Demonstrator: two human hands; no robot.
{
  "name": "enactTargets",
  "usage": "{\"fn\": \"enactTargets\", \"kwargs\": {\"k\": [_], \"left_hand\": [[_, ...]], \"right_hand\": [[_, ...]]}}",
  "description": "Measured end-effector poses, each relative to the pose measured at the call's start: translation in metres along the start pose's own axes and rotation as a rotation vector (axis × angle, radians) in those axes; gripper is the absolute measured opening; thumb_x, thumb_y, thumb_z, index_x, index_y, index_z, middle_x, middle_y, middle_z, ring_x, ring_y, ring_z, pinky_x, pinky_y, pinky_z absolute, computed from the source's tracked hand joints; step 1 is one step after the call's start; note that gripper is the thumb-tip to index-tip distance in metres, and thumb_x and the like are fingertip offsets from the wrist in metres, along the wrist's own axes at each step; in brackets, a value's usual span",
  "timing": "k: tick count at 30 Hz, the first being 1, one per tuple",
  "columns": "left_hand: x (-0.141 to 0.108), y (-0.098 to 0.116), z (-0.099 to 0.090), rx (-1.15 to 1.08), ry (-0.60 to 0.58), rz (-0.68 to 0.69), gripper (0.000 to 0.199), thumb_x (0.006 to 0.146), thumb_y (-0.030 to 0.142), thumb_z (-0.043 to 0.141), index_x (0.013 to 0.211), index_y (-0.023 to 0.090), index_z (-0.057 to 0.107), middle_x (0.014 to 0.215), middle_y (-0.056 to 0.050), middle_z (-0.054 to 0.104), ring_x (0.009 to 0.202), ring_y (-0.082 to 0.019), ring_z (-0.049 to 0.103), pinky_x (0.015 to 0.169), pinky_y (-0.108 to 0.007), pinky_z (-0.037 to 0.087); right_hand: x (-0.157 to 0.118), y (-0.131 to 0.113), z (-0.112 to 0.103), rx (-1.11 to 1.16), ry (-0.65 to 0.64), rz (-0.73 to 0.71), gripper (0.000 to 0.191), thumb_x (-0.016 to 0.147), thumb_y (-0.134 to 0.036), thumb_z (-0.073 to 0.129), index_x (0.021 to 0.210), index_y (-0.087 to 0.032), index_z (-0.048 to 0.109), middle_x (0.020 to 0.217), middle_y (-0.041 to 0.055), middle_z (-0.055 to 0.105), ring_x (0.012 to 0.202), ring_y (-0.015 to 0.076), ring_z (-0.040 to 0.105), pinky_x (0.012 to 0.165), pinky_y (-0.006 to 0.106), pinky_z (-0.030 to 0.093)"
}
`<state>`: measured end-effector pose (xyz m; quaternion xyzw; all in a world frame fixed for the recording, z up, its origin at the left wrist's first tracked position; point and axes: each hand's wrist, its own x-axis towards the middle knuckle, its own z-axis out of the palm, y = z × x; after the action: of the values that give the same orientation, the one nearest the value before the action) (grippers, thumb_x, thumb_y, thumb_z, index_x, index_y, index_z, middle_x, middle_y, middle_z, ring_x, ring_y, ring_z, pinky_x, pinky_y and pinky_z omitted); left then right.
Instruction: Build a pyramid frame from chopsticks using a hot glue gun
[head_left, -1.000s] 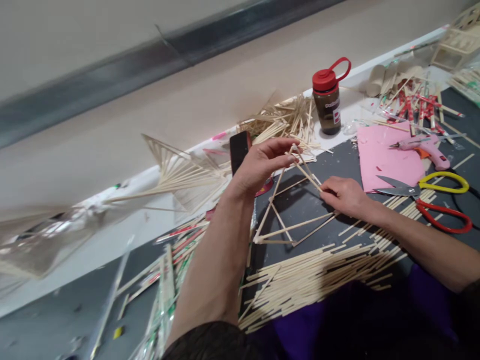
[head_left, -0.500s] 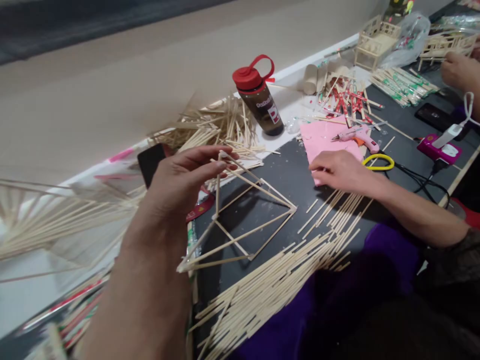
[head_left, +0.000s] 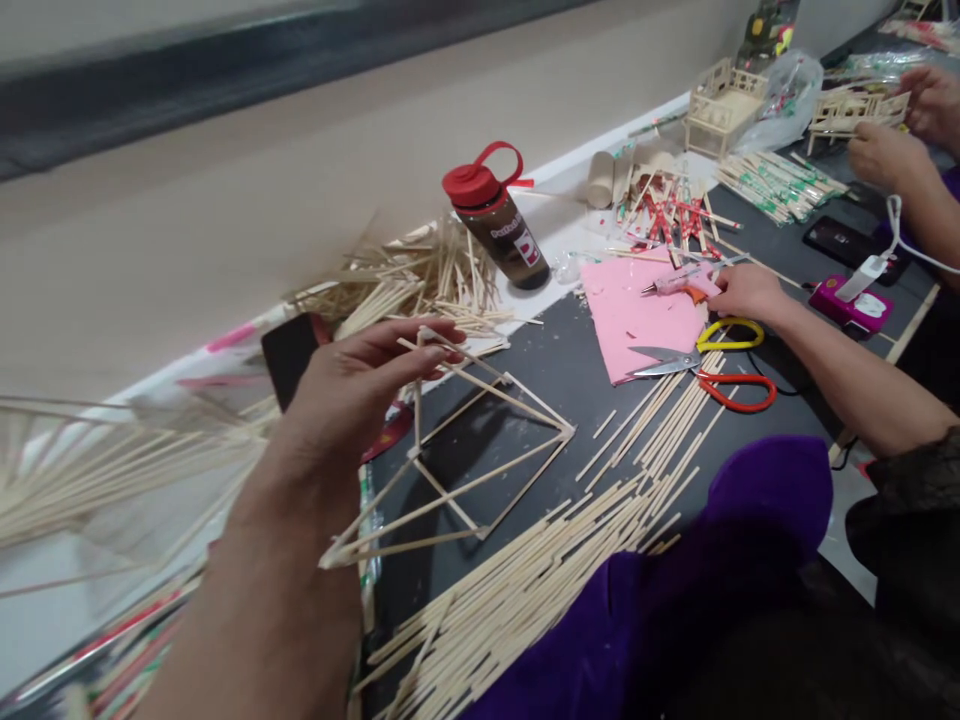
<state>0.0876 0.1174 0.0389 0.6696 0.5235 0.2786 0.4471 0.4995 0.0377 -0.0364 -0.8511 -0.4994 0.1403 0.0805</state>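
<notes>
My left hand (head_left: 367, 375) pinches the top corner of an open frame (head_left: 450, 495) made of thin wooden sticks with whitish glue at the joints. The frame is tilted above the dark table. At the handle of a pink glue gun (head_left: 684, 280), my right hand (head_left: 750, 292) has its fingers closed; part of the handle is hidden behind them. Under the gun lies a pink sheet (head_left: 622, 320). Scissors (head_left: 739, 380) with one yellow and one red handle rest partly on that sheet, blades apart. Many loose sticks (head_left: 540, 580) are spread along the near table edge.
A red-lidded bottle (head_left: 499, 225) stands by a stick heap (head_left: 420, 275). Wrapped chopsticks (head_left: 784, 185), a phone (head_left: 847, 245) and a purple power adapter (head_left: 851, 300) lie at right. Another person's hands (head_left: 892, 155) hold a small wooden model (head_left: 859, 112). A fan-shaped stick piece (head_left: 135, 460) is at left.
My right hand has moved from over the scissors and pink sheet to the glue gun's handle, uncovering the scissors. My left hand still holds the stick frame. The view has shifted slightly.
</notes>
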Motion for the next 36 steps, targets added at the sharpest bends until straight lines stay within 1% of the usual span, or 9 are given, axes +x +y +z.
{"fn": "enactTargets", "kwargs": {"k": [5,8,11,15,18,21,26,29,36], "left_hand": [[0.002,-0.001,0.0,-0.053,0.035,-0.054,0.014,0.067,0.034,0.085,0.079,0.028,0.08,0.104,-0.001,0.078,0.091,-0.02,0.067,0.068,-0.026,0.048],[0.001,-0.001,0.0,-0.065,0.035,-0.056,0.011,0.07,0.033,0.083,0.08,0.03,0.081,0.102,0.0,0.077,0.089,-0.018,0.066,0.072,-0.028,0.047],[0.0,-0.002,0.0,-0.077,0.034,-0.051,0.011,0.071,0.033,0.084,0.081,0.031,0.082,0.102,0.0,0.077,0.09,-0.017,0.065,0.076,-0.028,0.046],[0.001,-0.002,-0.002,-0.069,0.022,-0.038,0.015,0.069,0.035,0.085,0.084,0.031,0.082,0.096,0.0,0.079,0.087,-0.02,0.064,0.068,-0.028,0.045],[0.001,0.0,-0.002,-0.061,0.019,-0.053,0.019,0.067,0.035,0.085,0.085,0.031,0.081,0.086,-0.001,0.079,0.08,-0.021,0.064,0.056,-0.026,0.039],[0.0,0.002,-0.001,-0.08,0.024,-0.076,0.02,0.067,0.037,0.086,0.085,0.03,0.08,0.088,-0.001,0.079,0.082,-0.021,0.065,0.052,-0.024,0.036],[0.002,0.0,0.0,-0.059,0.05,-0.061,0.02,0.068,0.034,0.082,0.087,0.026,0.08,0.094,-0.003,0.078,0.088,-0.019,0.066,0.068,-0.026,0.046],[0.004,-0.003,0.0,-0.072,0.048,-0.053,0.019,0.069,0.032,0.081,0.087,0.026,0.08,0.097,-0.001,0.077,0.09,-0.017,0.066,0.078,-0.026,0.047],[0.009,-0.013,-0.003,-0.173,0.002,-0.015,0.021,0.067,0.03,0.083,0.086,0.023,0.078,0.096,-0.001,0.077,0.083,-0.016,0.066,0.075,-0.027,0.047]], "right_hand": [[-0.01,-0.003,-0.015,0.588,-0.018,0.125,0.018,0.069,-0.022,0.077,0.07,-0.019,0.06,0.062,0.0046,0.061,0.059,0.0171,0.056,0.052,0.029,0.038],[-0.023,-0.007,-0.026,0.905,-0.101,0.021,0.013,0.073,-0.021,0.071,0.073,-0.019,0.058,0.067,0.0036,0.062,0.052,0.0115,0.052,0.046,0.025,0.033],[-0.034,-0.018,-0.031,1.104,-0.138,-0.121,0.02,0.075,-0.03,0.071,0.07,-0.02,0.054,0.066,0.0001,0.057,0.049,0.007,0.044,0.044,0.023,0.027],[-0.044,-0.036,-0.024,1.319,-0.192,-0.187,0.017,0.077,-0.032,0.063,0.075,-0.021,0.051,0.066,-0.0023,0.055,0.049,0.0069,0.042,0.045,0.022,0.031],[-0.047,-0.046,-0.016,1.379,-0.214,-0.256,0.012,0.078,-0.03,0.059,0.085,-0.021,0.055,0.068,-0.0027,0.057,0.053,0.0089,0.05,0.049,0.023,0.038],[-0.05,-0.055,-0.011,1.391,-0.234,-0.314,0.02,0.078,-0.033,0.057,0.093,-0.02,0.058,0.069,-0.0026,0.059,0.055,0.0103,0.056,0.05,0.023,0.042],[-0.053,-0.067,-0.008,1.414,-0.248,-0.311,0.032,0.068,-0.032,0.058,0.097,-0.018,0.059,0.066,-0.0026,0.06,0.054,0.011,0.057,0.047,0.023,0.041],[-0.053,-0.071,-0.005,1.413,-0.26,-0.313,0.03,0.067,-0.03,0.06,0.094,-0.018,0.059,0.067,-0.0029,0.06,0.053,0.0105,0.056,0.047,0.023,0.042],[-0.062,-0.078,-0.003,1.432,-0.331,-0.363,0.033,0.069,-0.024,0.062,0.1,-0.018,0.061,0.076,-0.0013,0.063,0.059,0.0108,0.059,0.056,0.026,0.049]]}}
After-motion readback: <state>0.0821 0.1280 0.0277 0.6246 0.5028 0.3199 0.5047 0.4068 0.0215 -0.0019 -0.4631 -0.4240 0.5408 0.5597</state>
